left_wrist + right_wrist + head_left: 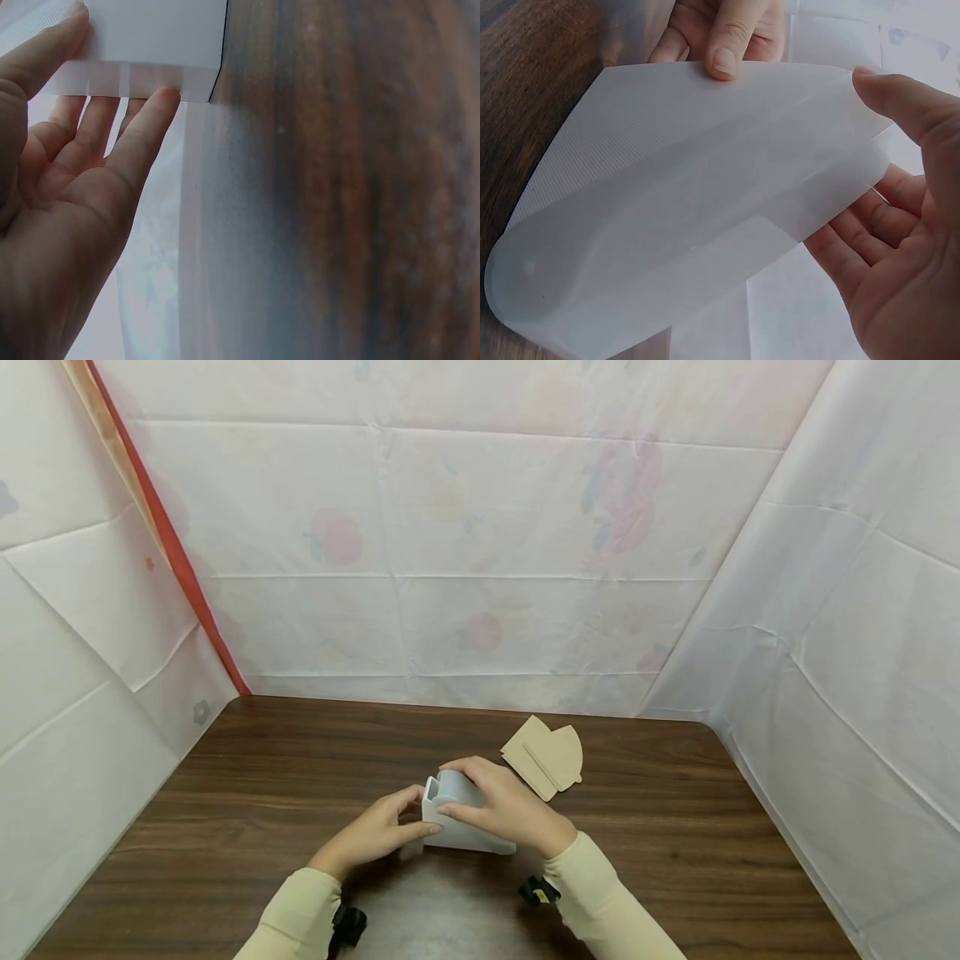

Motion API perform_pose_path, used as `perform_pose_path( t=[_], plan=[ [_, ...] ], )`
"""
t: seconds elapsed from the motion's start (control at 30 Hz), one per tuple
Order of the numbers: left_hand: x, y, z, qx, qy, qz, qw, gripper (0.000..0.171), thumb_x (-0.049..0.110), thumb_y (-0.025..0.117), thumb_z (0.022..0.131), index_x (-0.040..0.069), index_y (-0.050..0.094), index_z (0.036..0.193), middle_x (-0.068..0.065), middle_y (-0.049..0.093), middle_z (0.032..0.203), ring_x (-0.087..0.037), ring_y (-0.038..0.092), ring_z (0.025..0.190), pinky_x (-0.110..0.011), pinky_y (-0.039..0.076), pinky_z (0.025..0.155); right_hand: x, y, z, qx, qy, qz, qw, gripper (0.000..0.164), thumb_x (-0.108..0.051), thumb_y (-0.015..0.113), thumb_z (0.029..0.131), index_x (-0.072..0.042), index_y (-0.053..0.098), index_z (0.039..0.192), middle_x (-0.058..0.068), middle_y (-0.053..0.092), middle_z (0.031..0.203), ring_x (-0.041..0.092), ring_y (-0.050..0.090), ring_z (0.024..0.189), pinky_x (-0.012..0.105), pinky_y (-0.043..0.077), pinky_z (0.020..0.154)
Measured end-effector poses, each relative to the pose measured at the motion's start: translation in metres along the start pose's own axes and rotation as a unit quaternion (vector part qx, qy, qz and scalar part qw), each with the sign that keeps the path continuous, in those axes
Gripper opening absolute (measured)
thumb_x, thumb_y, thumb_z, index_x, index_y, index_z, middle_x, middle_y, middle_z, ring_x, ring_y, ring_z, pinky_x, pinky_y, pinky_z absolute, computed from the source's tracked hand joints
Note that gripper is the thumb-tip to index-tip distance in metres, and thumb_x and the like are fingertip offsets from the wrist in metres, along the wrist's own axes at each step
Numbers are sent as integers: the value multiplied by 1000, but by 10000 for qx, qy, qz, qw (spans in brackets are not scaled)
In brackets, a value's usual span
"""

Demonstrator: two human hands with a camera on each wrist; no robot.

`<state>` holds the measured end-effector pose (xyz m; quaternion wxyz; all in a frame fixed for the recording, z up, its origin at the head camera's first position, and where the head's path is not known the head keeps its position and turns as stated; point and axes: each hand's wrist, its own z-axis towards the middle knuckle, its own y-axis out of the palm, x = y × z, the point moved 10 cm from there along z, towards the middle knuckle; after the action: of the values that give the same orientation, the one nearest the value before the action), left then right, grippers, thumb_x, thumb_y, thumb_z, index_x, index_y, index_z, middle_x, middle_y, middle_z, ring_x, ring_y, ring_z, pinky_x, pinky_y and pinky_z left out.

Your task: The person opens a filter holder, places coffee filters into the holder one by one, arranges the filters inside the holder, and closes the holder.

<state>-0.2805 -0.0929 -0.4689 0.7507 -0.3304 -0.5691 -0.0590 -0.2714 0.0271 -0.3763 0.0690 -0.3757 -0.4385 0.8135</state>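
A white plastic filter-holder box [468, 837] with a slanted profile stands on the brown table, a pale grey lid [459, 787] along its top. My right hand [517, 804] grips the lid from above, thumb on the near side and fingers over the far side. At the box's left end, my left hand [375, 828] holds it between thumb and fingers. In the right wrist view the smooth lid [675, 217] overlaps the box's finely ribbed side [645, 112]. The left wrist view shows the fingertips against the box's end face. What lies inside the box is hidden.
Tan paper coffee filters [558, 756] lie overlapping on the wooden table [300, 760], just behind my right hand. White patterned cloth [480, 560] hangs behind and at both sides of the table. Black wrist straps show under both sleeves.
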Motion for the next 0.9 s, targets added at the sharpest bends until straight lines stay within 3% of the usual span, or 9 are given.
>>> perform_pose_path(
  t=[0.2, 0.43, 0.7, 0.9],
  plan=[
    [-1, -1, -1, 18, -20, 58, 10000, 35, 27, 69, 98, 15, 57, 128, 0, 62, 126, -35, 55, 125, -49, 49, 96, -2, -3, -2, 85, -114, 22, 9999, 48, -37, 72, 94, -10, 59, 131, -3, 62, 125, 6, 58, 106, 25, 50, 87],
    [-2, -2, -1, 73, -8, 21, 10000, 35, 27, 70, 97, 15, 58, 128, -1, 63, 125, -33, 56, 124, -47, 49, 96, 0, -10, -7, 132, -18, 18, 9999, 49, -39, 72, 94, -13, 58, 133, -6, 61, 125, 6, 58, 100, 25, 51, 82],
    [-1, 0, -1, 80, 17, 5, 10000, 33, 27, 70, 97, 14, 59, 126, 1, 66, 121, -29, 59, 118, -38, 52, 90, 6, -25, -22, 241, -64, 494, 9985, 45, -31, 76, 92, -15, 57, 130, -10, 60, 114, 10, 59, 96, 29, 53, 82],
    [0, -2, -2, 128, 47, -10, 9999, 33, 26, 71, 96, 12, 59, 124, 0, 66, 119, -28, 60, 117, -38, 52, 90, 10, -35, -31, 302, -138, 709, 9969, 44, -28, 76, 92, -14, 56, 129, -9, 62, 110, 13, 63, 99, 35, 53, 87]
  ],
)
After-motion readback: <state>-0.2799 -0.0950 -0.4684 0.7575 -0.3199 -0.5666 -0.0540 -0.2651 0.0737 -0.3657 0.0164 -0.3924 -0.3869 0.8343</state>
